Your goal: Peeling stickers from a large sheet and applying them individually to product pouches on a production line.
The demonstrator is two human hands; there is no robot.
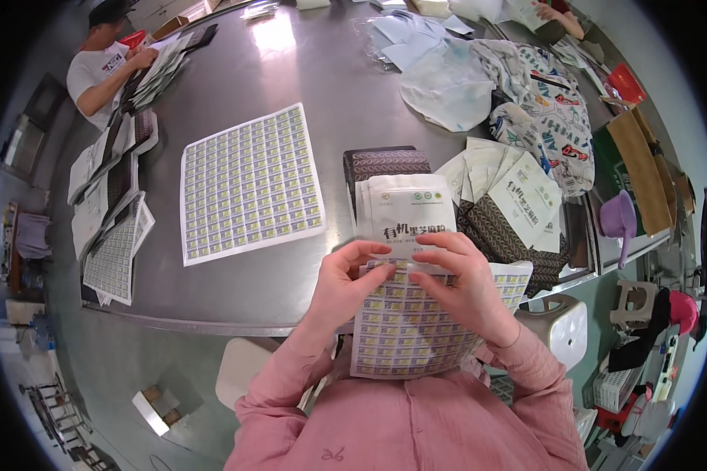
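Observation:
A sheet of small yellow-and-purple stickers hangs over the table's front edge in front of me, its upper edge at a stack of white pouches with dark print. My left hand is at the sheet's upper left, thumb and forefinger closed on its edge. Across from it, my right hand has its fingers bent over the same edge, the thumb close to the left thumb. Whether a single sticker is between the fingertips is too small to tell. Dark patterned pouches lie just behind the white ones.
Another sticker sheet lies flat on the metal table. Fanned pouches, a printed cloth and a purple scoop are on the right. At far left, a person handles pouches beside overlapping piles. Stools stand below.

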